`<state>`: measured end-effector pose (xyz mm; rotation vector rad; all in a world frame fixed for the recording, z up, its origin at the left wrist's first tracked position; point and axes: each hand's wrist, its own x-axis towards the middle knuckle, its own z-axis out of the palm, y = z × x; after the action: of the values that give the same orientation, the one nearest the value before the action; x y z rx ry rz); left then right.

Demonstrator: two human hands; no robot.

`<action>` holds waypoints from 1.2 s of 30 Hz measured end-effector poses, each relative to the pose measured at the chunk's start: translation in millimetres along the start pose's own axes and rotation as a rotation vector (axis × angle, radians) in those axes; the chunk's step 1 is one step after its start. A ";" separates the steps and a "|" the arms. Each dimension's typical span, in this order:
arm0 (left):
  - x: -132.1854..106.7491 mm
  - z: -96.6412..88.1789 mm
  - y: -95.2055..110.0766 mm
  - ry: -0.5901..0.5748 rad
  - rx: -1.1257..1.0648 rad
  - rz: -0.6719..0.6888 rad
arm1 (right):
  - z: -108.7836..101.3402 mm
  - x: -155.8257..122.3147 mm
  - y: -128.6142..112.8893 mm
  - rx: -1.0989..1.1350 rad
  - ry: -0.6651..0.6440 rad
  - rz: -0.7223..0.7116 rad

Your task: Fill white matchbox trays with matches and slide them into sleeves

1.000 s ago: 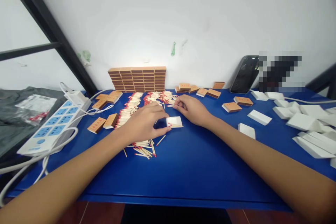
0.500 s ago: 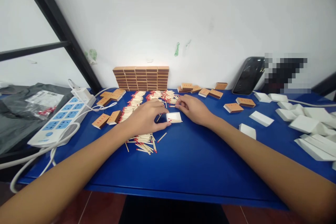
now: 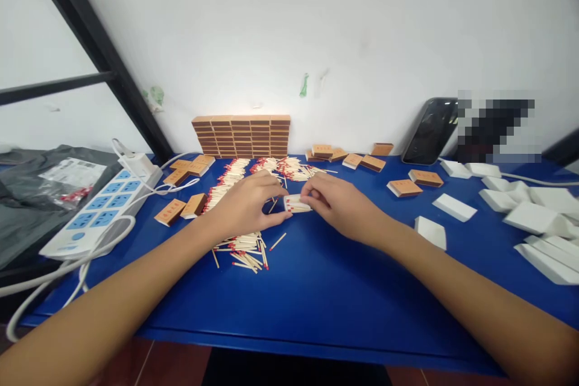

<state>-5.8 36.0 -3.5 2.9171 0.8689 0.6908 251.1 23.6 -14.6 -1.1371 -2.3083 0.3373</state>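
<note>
A small white matchbox tray (image 3: 296, 203) with several red-tipped matches in it lies on the blue table (image 3: 325, 283). My left hand (image 3: 246, 205) rests just left of the tray, its thumb and fingers touching the tray's left end. My right hand (image 3: 341, 202) is pinched at the tray's right end, fingers closed on a few matches laid into it. Loose matches (image 3: 244, 250) lie below my left hand, and rows of matches (image 3: 271, 167) spread behind both hands.
A stack of brown matchboxes (image 3: 242, 136) stands against the wall, with loose boxes (image 3: 178, 210) scattered left and right. White inner trays (image 3: 525, 217) pile at the right. A power strip (image 3: 102, 211) with cables lies at the left, a black device (image 3: 427, 129) at the back right.
My right hand has come from the match pile to the tray's right end with matches. The tray now holds more matches. My left hand has stayed at the tray.
</note>
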 end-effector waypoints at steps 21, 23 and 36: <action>1.6 1.8 6.5 -0.035 -0.021 0.005 | -0.7 -7.4 -6.8 0.223 -0.139 0.131; 1.7 0.6 8.0 -0.039 -0.033 -0.007 | -1.1 -3.9 -3.7 0.234 -0.087 0.141; 0.8 4.8 19.1 -0.053 -0.090 0.014 | -10.9 17.4 74.8 -0.115 0.041 0.312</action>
<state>6.6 20.8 -4.8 2.8506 0.7914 0.6333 297.6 83.1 -32.5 -1.5524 -2.1365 0.2943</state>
